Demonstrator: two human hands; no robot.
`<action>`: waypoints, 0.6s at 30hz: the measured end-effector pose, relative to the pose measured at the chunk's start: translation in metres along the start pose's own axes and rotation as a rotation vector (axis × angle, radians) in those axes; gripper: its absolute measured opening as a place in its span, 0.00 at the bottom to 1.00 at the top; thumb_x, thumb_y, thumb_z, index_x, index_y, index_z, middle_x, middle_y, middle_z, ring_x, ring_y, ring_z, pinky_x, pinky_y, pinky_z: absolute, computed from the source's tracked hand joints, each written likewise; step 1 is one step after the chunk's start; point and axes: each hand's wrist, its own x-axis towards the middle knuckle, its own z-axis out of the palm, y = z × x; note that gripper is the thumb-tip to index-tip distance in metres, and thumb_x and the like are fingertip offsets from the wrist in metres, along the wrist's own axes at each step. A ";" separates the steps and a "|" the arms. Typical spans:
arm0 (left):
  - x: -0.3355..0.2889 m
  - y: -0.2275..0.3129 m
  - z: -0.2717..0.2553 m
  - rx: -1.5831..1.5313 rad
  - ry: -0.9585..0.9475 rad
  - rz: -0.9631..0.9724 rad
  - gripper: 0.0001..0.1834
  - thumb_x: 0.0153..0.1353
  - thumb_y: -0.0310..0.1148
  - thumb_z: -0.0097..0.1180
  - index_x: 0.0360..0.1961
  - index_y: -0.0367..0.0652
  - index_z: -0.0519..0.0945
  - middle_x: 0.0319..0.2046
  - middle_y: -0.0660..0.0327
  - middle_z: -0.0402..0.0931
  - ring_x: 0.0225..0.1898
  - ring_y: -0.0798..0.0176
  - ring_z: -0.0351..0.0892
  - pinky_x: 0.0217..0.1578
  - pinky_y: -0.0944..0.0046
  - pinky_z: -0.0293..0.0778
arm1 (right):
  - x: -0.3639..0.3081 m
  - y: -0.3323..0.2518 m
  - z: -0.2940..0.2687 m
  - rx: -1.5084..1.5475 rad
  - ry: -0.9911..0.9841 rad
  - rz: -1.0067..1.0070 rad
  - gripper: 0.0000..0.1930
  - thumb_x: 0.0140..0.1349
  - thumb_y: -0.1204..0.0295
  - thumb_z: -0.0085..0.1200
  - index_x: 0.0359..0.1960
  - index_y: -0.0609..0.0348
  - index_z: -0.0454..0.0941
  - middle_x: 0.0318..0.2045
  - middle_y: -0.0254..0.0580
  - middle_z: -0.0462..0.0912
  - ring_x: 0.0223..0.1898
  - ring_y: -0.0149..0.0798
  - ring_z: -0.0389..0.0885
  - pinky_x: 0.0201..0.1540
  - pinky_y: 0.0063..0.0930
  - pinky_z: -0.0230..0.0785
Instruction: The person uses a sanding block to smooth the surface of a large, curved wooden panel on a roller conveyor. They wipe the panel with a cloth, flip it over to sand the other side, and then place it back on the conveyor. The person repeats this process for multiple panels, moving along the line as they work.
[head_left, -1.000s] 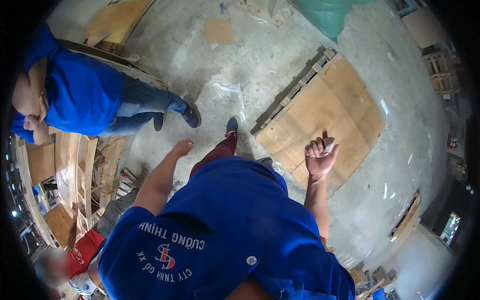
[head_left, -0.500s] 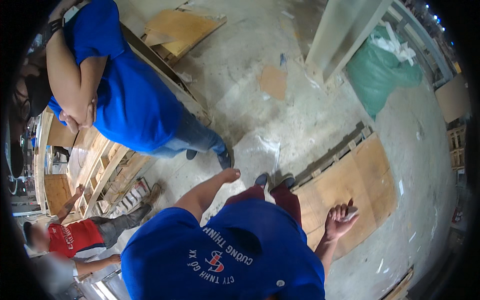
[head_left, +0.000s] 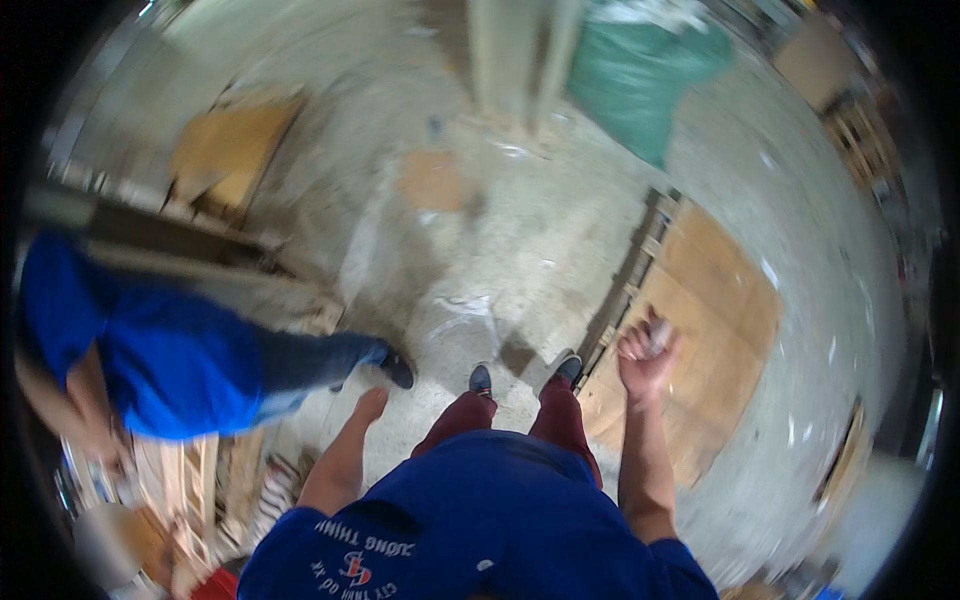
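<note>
My right hand (head_left: 645, 365) is raised over the cardboard-covered pallet (head_left: 720, 300), palm up and fingers curled. A small whitish thing (head_left: 659, 337) shows between the fingers and thumb, too blurred to name. My left hand (head_left: 372, 403) hangs low at my left side above the concrete floor, near the shoe of a person in blue. Its fingers point down and are hidden from above, and no held thing shows there.
A person in a blue shirt (head_left: 180, 350) stands at the left beside wooden frames. Ahead are a pale pillar (head_left: 525, 70) and a full green sack (head_left: 645, 80). Flat cardboard (head_left: 430, 180) and clear plastic film (head_left: 465, 320) lie on the floor. Further left are brown boards (head_left: 225, 150).
My view has swung to the right and my body has turned. The right hand stays raised with its fingers curled; the left still hangs low. The person in blue has lowered the crossed arms.
</note>
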 end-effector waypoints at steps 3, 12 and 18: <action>-0.013 0.030 -0.009 -0.359 -0.070 -0.278 0.19 0.61 0.46 0.41 0.39 0.43 0.76 0.40 0.47 0.76 0.45 0.45 0.74 0.46 0.51 0.68 | 0.017 -0.007 -0.017 0.047 0.106 -0.051 0.39 0.57 0.35 0.35 0.52 0.60 0.67 0.16 0.30 0.58 0.18 0.27 0.53 0.22 0.23 0.49; 0.128 0.169 -0.080 0.632 -0.023 0.501 0.14 0.57 0.38 0.49 0.37 0.40 0.77 0.28 0.56 0.78 0.29 0.58 0.78 0.32 0.57 0.72 | -0.034 -0.157 -0.059 0.182 0.235 -0.118 0.26 0.64 0.48 0.32 0.50 0.55 0.69 0.14 0.33 0.60 0.15 0.30 0.54 0.21 0.25 0.50; 0.230 0.367 -0.130 -0.634 0.127 0.396 0.15 0.61 0.38 0.45 0.41 0.39 0.76 0.31 0.57 0.78 0.31 0.64 0.78 0.32 0.66 0.75 | -0.040 -0.277 -0.106 0.181 0.429 -0.289 0.17 0.65 0.57 0.34 0.34 0.54 0.72 0.13 0.33 0.66 0.12 0.28 0.54 0.18 0.24 0.48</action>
